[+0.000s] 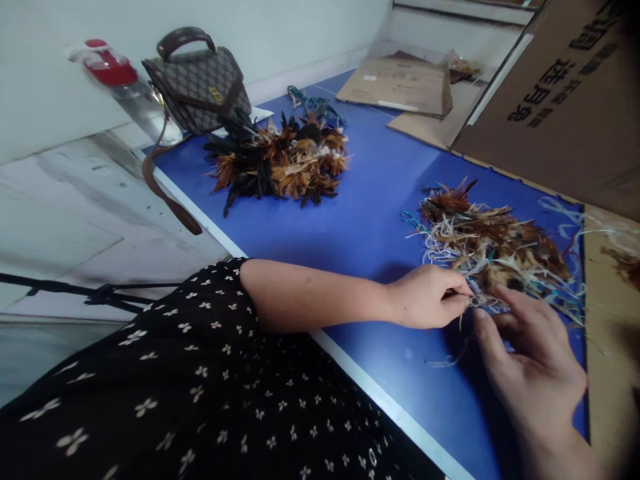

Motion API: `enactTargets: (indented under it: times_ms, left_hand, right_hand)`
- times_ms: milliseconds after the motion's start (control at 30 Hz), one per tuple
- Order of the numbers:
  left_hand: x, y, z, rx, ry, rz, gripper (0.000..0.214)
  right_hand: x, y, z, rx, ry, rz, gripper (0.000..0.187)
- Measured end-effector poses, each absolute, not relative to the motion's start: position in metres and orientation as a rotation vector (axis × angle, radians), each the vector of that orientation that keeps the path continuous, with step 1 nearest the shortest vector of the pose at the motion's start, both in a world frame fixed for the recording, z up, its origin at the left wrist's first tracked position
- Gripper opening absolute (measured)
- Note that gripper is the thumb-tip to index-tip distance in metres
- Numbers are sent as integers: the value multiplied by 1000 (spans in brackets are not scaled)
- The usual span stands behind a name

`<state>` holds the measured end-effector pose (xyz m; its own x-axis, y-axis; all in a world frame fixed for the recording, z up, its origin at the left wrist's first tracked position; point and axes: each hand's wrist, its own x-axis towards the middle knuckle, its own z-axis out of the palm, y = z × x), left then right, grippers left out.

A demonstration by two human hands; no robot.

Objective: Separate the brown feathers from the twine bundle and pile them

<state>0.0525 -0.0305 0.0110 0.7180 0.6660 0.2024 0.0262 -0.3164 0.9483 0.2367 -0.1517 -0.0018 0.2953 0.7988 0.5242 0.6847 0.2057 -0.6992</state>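
My left hand [433,297] reaches across the blue table, thumb and forefinger pinched together at the near edge of a pile of brown feathers [500,230]. What sits in that pinch is too small to make out. White and teal strings [447,233] tangle through the pile. Close by on the right, my right hand [535,363] has thumb and forefinger apart, with the other fingers curled, beside the same pile. A thin pale strand [445,363] lies on the table below the hands.
A second heap of black and orange-brown feathers [287,160] lies farther back. Behind it stand a patterned handbag [200,83] and a red-capped bottle [135,100]. Flat cardboard [400,83] lies at the back, and a large cardboard box [560,113] borders the right side.
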Motion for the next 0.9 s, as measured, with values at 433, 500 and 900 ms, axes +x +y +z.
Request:
enactTargets:
  times_ms: [433,500,900]
  left_hand:
    - [49,-32,11,2018,482,665,17]
    - [50,-33,12,1974,520,681,15]
    - [53,-33,11,1869,686,668,10]
  right_hand:
    - [227,-149,1,-1517,-1256,336,28]
    - [226,-148,0,-1500,-1178,358,30]
    - [235,-151,11,-1571,-1075,312,45]
